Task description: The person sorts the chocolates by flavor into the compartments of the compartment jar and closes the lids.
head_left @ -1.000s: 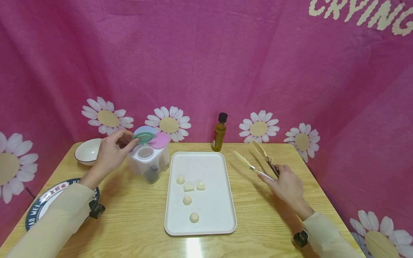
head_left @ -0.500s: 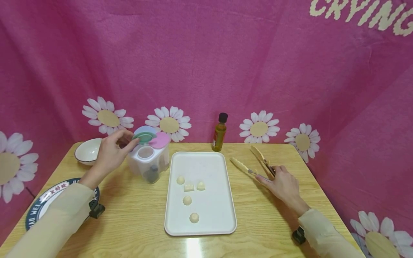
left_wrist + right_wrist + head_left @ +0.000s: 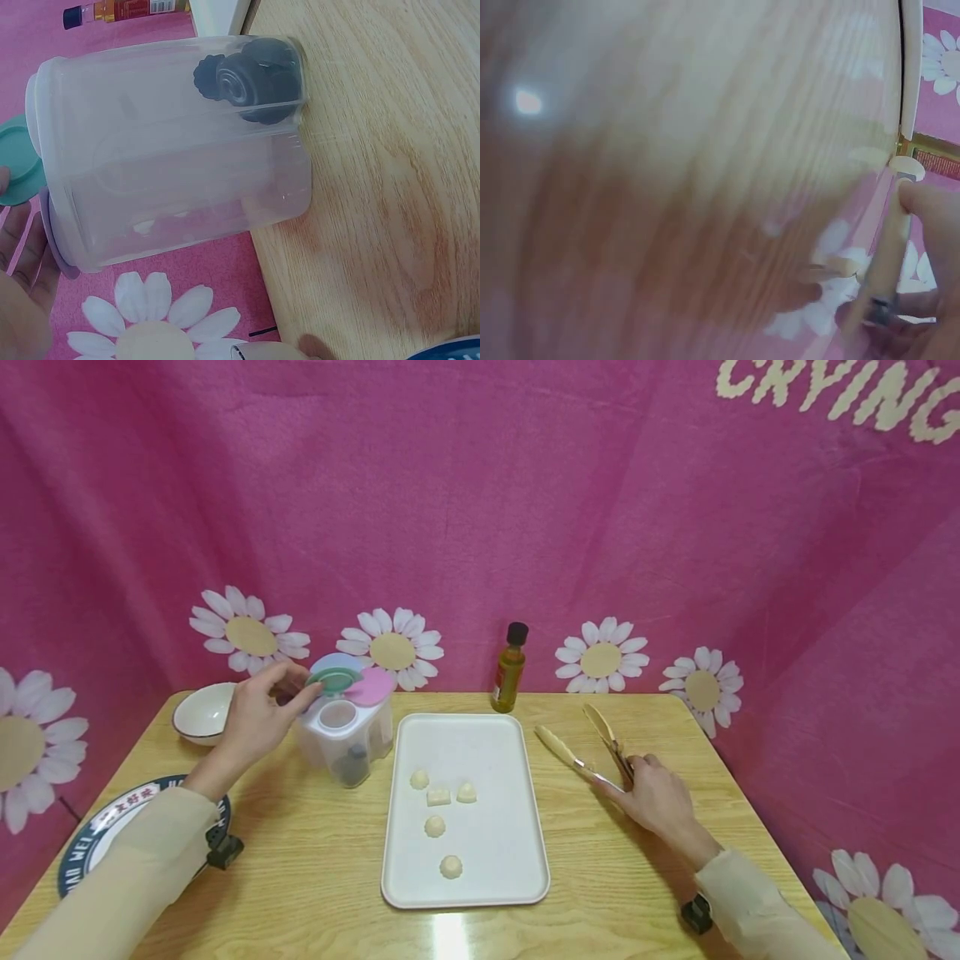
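A green lid (image 3: 335,680) is being pinched in the left hand (image 3: 258,714), left of centre in the frame, and it's held tipped up on a cloudy see-through container (image 3: 341,745), so the round opening just below it is uncovered. A pink lid (image 3: 372,687) and a blue lid (image 3: 335,661) can be seen right beside the green one. Some dark pieces (image 3: 251,82) are piled at the bottom of the container, shown way better in the left wrist view.

Over on the right side, a pair of tongs (image 3: 557,746) is gripped in the right hand (image 3: 660,797), arms spread, pale tips pointed to the upper left. Whether the tips are touching the table (image 3: 315,868) can't really be told.

Five pale pieces (image 3: 438,795) are scattered on a white tray (image 3: 495,852) near the middle, mostly towards its left side. A black-capped bottle (image 3: 507,677) is stood upright just behind it. At far left, a white bowl (image 3: 201,714) is partly covered by the left hand, and a blue-rimmed plate (image 3: 78,852) is partly hidden by the sleeve (image 3: 142,860) at lower left.
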Motion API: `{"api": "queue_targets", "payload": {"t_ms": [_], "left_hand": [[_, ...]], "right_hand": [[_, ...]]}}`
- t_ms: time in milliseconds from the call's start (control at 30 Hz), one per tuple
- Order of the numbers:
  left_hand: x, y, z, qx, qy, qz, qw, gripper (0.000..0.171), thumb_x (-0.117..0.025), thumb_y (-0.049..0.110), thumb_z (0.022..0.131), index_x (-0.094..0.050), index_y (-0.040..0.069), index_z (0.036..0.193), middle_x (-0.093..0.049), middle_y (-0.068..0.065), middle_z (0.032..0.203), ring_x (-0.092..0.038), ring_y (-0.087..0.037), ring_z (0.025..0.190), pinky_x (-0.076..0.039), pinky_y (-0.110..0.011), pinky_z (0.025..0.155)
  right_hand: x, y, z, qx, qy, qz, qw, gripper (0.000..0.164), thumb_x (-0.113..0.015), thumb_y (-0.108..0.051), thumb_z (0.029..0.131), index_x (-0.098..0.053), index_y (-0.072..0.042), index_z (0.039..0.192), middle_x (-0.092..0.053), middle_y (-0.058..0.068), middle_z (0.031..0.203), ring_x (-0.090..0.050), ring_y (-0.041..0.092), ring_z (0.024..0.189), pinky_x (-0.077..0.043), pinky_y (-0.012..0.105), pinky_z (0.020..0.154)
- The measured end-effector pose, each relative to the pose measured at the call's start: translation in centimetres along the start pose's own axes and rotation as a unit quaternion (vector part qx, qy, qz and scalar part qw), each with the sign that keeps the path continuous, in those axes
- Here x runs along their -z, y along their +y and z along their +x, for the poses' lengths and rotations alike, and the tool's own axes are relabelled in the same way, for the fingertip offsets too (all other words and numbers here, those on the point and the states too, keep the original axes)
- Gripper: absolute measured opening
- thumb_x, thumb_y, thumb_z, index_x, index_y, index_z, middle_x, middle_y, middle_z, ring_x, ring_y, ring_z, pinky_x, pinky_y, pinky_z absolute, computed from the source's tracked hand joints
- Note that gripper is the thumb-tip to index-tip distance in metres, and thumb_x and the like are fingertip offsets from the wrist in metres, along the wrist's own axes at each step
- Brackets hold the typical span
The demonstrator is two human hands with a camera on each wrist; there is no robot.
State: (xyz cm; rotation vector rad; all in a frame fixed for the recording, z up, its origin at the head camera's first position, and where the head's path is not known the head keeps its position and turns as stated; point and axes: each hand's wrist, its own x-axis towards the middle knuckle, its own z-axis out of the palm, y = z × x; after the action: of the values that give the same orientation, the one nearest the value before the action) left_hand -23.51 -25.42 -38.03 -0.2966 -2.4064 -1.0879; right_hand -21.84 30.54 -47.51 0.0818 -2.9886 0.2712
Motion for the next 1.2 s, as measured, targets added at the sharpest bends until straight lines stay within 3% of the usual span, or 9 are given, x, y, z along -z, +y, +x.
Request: {"api": "queue_targets", "payload": {"t_ms": [133, 333, 467, 700, 933, 1200], "left_hand": [[-0.2, -0.1, 0.1, -0.002, 0.000, -0.001, 1.0000, 0.017, -0.077, 0.016, 0.098, -0.071, 0.004, 0.107, -0.073, -0.013, 0.091, -0.054, 0.005, 0.077, -0.043, -0.005, 0.072], [-0.2, 0.0, 0.1, -0.001, 0.001, -0.001, 1.0000, 0.017, -0.076, 0.017, 0.098, -0.071, 0.005, 0.108, -0.073, -0.013, 0.091, -0.055, 0.004, 0.078, -0.043, -0.006, 0.072], [-0.1, 0.1, 0.0, 0.008, -0.004, 0.005, 0.9999, 0.018, -0.076, 0.019, 0.099, -0.071, 0.006, 0.109, -0.073, -0.012, 0.093, -0.055, 0.002, 0.079, -0.043, -0.006, 0.073], [-0.1, 0.2, 0.0, 0.008, -0.006, 0.008, 0.9999, 0.018, -0.076, 0.020, 0.098, -0.071, 0.006, 0.108, -0.073, -0.012, 0.093, -0.055, 0.001, 0.079, -0.043, -0.005, 0.073], [0.3, 0.3, -0.3, 0.007, -0.005, 0.003, 1.0000, 0.018, -0.077, 0.020, 0.098, -0.071, 0.006, 0.109, -0.074, -0.012, 0.096, -0.054, 0.005, 0.080, -0.043, -0.004, 0.074], [0.1, 0.2, -0.3, -0.016, 0.008, 0.002, 0.9998, 0.015, -0.079, 0.012, 0.095, -0.070, 0.005, 0.104, -0.073, -0.012, 0.093, -0.054, 0.008, 0.077, -0.045, -0.006, 0.072]], "right_hand": [[0.4, -0.1, -0.6, 0.022, 0.012, -0.016, 1.000, 0.056, -0.077, -0.057, 0.089, -0.063, -0.003, 0.093, -0.060, 0.013, 0.087, -0.057, 0.025, 0.068, -0.047, 0.042, 0.057], [2.2, -1.1, -0.7, 0.070, 0.084, -0.022, 0.994, 0.058, -0.078, -0.045, 0.091, -0.069, 0.004, 0.121, -0.069, 0.021, 0.100, -0.070, 0.039, 0.075, -0.057, 0.054, 0.061], [3.5, -3.1, -0.3, 0.086, 0.110, -0.002, 0.990, 0.054, -0.075, -0.044, 0.094, -0.070, 0.000, 0.125, -0.071, 0.017, 0.102, -0.071, 0.034, 0.077, -0.057, 0.054, 0.063], [4.5, -8.4, 0.5, 0.146, 0.142, 0.061, 0.977, 0.041, -0.078, -0.036, 0.094, -0.073, -0.005, 0.121, -0.077, 0.013, 0.100, -0.073, 0.025, 0.078, -0.057, 0.041, 0.061], [4.3, -15.3, 2.0, 0.216, 0.168, 0.157, 0.949, 0.032, -0.079, -0.030, 0.094, -0.075, -0.007, 0.116, -0.078, 0.010, 0.095, -0.075, 0.021, 0.077, -0.060, 0.035, 0.064], [4.1, -22.2, 4.5, 0.258, 0.114, 0.269, 0.921, 0.030, -0.078, -0.024, 0.095, -0.075, -0.007, 0.120, -0.078, 0.012, 0.101, -0.076, 0.026, 0.089, -0.066, 0.038, 0.074]]}}
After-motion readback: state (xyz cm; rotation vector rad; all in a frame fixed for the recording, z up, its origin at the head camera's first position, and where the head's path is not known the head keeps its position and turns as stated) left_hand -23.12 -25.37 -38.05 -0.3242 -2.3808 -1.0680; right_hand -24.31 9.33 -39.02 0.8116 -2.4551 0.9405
